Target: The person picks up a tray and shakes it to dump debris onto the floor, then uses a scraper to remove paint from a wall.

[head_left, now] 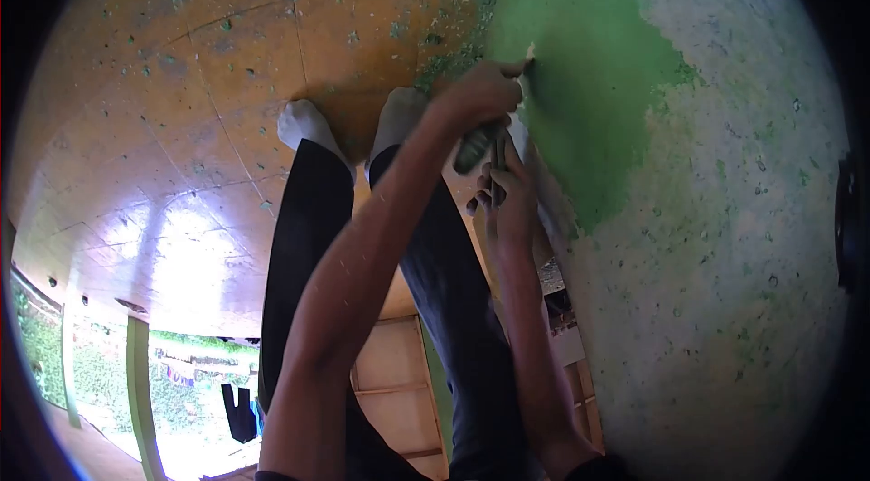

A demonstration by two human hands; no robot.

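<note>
The left hand (480, 93) is clamped over the upper end of a dark-handled scraper (473, 153), whose tip meets the green-painted wall (589, 73) just beyond the knuckles. Just below that grip, the right hand (509, 200) closes its fingers round the handle's end. Left of both grips, two white-socked feet (304, 123) stand on the flake-strewn orange tiled floor (208, 55).

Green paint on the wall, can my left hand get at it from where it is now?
Probably yes. The left hand sits right at the near edge of the green paint, gripping the scraper together with the right hand, and nothing shows between it and the wall.
</note>
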